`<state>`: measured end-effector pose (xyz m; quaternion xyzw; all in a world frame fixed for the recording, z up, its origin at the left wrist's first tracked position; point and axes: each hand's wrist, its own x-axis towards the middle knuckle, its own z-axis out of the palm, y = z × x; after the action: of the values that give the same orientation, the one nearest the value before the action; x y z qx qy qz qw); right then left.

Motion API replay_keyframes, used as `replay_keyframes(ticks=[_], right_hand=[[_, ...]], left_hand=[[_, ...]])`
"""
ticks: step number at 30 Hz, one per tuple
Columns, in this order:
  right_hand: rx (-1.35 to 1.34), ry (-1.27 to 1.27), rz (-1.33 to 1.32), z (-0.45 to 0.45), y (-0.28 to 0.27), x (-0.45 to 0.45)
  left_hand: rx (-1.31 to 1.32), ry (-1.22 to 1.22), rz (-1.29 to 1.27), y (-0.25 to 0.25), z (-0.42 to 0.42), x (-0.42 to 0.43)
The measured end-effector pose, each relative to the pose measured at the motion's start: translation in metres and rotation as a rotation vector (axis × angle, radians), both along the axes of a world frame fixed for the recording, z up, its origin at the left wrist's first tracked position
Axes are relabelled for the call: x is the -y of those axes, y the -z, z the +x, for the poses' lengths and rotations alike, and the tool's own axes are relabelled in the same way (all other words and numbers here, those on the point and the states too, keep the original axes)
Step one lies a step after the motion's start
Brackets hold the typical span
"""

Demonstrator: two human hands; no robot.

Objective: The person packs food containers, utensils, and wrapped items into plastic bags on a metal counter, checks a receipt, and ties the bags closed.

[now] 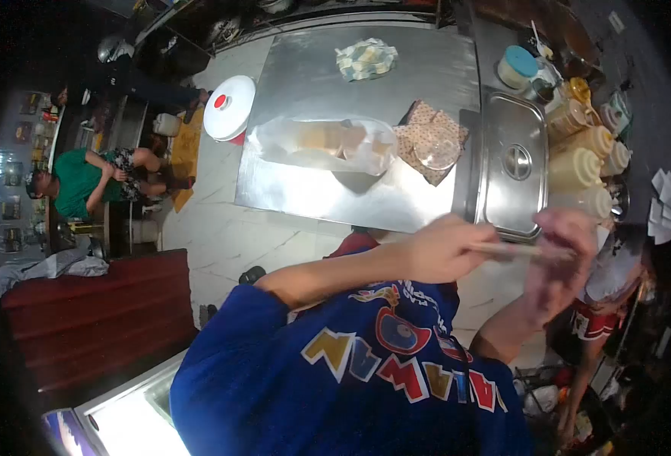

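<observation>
My left hand [449,248] is closed around one end of a thin, pale stick [506,248], held level over the table's near edge. The stick's other end reaches the palm of my right hand [557,262], which is raised and blurred, so whether its fingers grip is unclear. Beyond my hands, on the steel table [297,190], lies a clear plastic bag [271,140] with tan, rounded contents. Beside it, a round clear plastic piece [438,150] rests on brown patterned paper [420,114].
A checkered cloth [366,59] lies at the table's back. Right of the table are a lidded steel pan [495,213], squeeze bottles [574,169] and a blue-lidded tub [519,62]. A white lid [229,118] stands left. People are at left [77,182] and lower right [590,357].
</observation>
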<state>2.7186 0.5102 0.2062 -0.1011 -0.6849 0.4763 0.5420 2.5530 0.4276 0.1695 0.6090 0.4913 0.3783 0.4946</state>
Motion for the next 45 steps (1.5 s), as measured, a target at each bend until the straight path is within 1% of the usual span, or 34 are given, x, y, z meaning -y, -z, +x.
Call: replay_keyframes(ticks=[1,3,4,7,8,9,11,12,13,14,16,18,19,20,21,23,24,25,27,28,31,34,40,43,45], right_hand=[[0.088,-0.060,0.007,-0.021,0.007,0.010],[0.405,-0.221,0.009,-0.064,0.007,0.030],[0.632,-0.321,0.005,-0.089,0.002,0.039],[0.272,-0.398,0.073,-0.158,0.017,0.052],[0.092,-0.430,-0.067,-0.176,0.007,0.054],[-0.051,-0.322,-0.186,-0.195,-0.006,0.063],[-0.114,-0.382,-0.194,-0.213,-0.016,0.046],[0.130,-0.228,-0.013,-0.225,-0.017,0.043],[0.441,-0.185,0.026,-0.239,-0.021,0.039],[0.761,-0.161,0.118,-0.253,-0.026,0.035],[0.969,-0.221,0.119,-0.284,0.019,0.030],[1.323,-0.128,0.254,-0.298,0.060,0.026],[1.358,-0.099,0.264,-0.303,0.070,0.025],[1.394,-0.073,0.273,-0.307,0.078,0.025],[1.429,-0.051,0.283,-0.310,0.090,0.023],[1.394,-0.055,0.332,-0.309,0.114,0.013],[1.348,-0.074,0.334,-0.308,0.112,0.014],[1.299,-0.092,0.337,-0.308,0.111,0.012],[1.283,-0.135,0.426,-0.303,0.124,0.007],[1.274,-0.155,0.469,-0.302,0.130,0.003],[1.355,-0.166,0.471,-0.298,0.141,-0.004],[1.309,-0.184,0.451,-0.294,0.144,-0.006],[1.378,-0.174,0.410,-0.293,0.135,0.000],[1.310,-0.176,0.425,-0.288,0.140,-0.005],[1.233,-0.194,0.367,-0.284,0.136,-0.008]], left_hand=[[0.081,-0.043,-0.100,-0.012,-0.030,0.018],[-0.011,-0.094,0.003,-0.006,-0.062,0.040],[-0.053,-0.124,0.052,-0.003,-0.076,0.052],[-0.170,-0.342,0.315,-0.001,-0.125,0.071],[-0.163,-0.422,0.390,-0.007,-0.151,0.079],[-0.154,-0.502,0.463,-0.015,-0.181,0.088],[-0.306,-0.974,0.530,-0.016,-0.227,0.105],[-0.426,-1.052,0.469,-0.013,-0.243,0.108],[-0.549,-1.126,0.400,-0.010,-0.255,0.110],[-0.476,-1.083,0.237,0.000,-0.264,0.109],[-0.338,-0.981,-0.079,0.031,-0.278,0.109],[-0.210,-0.929,-0.101,0.049,-0.291,0.111],[-0.146,-0.901,-0.116,0.054,-0.294,0.112],[-0.106,-0.945,0.008,0.057,-0.292,0.111],[-0.148,-0.929,0.016,0.065,-0.290,0.109],[-0.240,-0.904,0.041,0.081,-0.287,0.099],[-0.367,-0.855,0.012,0.080,-0.285,0.093],[-0.417,-0.875,0.036,0.086,-0.279,0.086],[-0.522,-0.909,0.082,0.115,-0.266,0.074],[-0.488,-0.867,0.088,0.123,-0.263,0.069],[-0.578,-0.858,0.048,0.136,-0.263,0.061],[-0.604,-0.812,0.032,0.144,-0.265,0.060],[-0.584,-0.888,0.077,0.144,-0.257,0.052],[-0.649,-0.814,0.007,0.141,-0.264,0.050],[-0.556,-0.844,0.102,0.139,-0.280,0.059]])
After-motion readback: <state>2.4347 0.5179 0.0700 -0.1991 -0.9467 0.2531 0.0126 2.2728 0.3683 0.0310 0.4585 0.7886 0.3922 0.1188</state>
